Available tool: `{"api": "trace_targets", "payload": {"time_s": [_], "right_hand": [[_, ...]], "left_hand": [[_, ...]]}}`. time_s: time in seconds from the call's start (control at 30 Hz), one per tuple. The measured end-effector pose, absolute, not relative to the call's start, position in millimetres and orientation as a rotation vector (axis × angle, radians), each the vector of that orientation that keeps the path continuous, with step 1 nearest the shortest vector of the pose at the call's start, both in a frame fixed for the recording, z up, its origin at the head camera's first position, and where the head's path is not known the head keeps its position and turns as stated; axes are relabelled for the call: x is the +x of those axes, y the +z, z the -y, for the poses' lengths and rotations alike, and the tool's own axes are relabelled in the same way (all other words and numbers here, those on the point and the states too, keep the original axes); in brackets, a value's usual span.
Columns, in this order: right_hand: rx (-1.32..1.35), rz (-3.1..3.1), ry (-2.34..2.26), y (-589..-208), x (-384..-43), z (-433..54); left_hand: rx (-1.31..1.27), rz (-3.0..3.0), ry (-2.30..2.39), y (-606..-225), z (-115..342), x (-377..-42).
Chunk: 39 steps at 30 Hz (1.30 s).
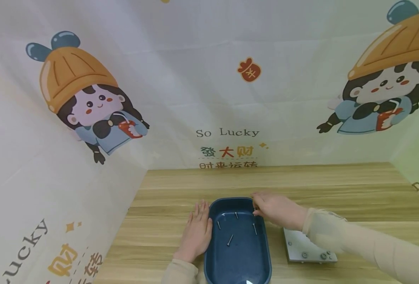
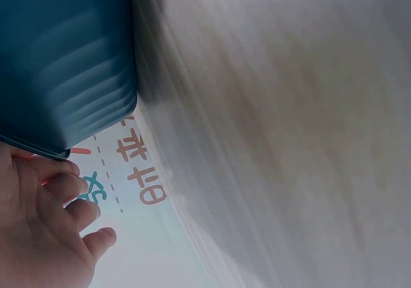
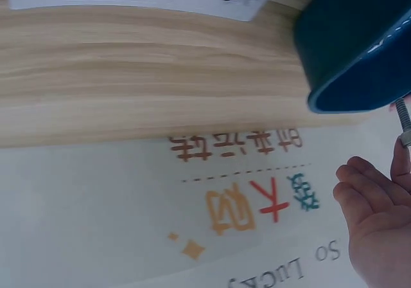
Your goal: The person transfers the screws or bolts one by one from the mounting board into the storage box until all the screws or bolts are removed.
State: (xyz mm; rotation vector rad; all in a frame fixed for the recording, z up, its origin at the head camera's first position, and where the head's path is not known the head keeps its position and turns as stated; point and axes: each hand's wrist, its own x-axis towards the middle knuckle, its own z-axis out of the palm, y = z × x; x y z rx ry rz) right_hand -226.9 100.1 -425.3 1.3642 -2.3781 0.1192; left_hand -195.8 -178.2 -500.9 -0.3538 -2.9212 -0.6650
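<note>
A dark blue rounded tray lies on the wooden table, with several metal bolts scattered on its bottom. My left hand rests along the tray's left side, its fingers extended; the left wrist view shows the fingertips right at the rim. Over the far right corner of the tray is my right hand. It pinches a bolt, which shows at the edge of the right wrist view with its head toward the finger and its threaded shank sticking out.
Right of the tray, partly under my right forearm, a pale metal plate with bolts and holes lies on the table. White printed cloth hangs behind the table and along both sides.
</note>
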Motion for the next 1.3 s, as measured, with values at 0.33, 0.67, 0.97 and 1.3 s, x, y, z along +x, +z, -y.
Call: {"api": "trace_targets", "payload": {"time_s": [0.33, 0.67, 0.97, 1.3], "right_hand": [[1.444, 2.437, 0.049, -428, -220, -78], [1.575, 2.508, -0.050, -430, -215, -59], [1.651, 2.443, -0.113, -437, -219, -43], [1.589, 2.556, -0.088, -435, -221, -44]], "left_hand": [[-0.346, 2.924, -0.670, -502, 177, -195], [-0.359, 2.928, -0.681, -502, 178, -193], [-0.356, 2.934, -0.697, -501, 177, -193], [-0.355, 2.928, -0.703, -501, 175, -193]]}}
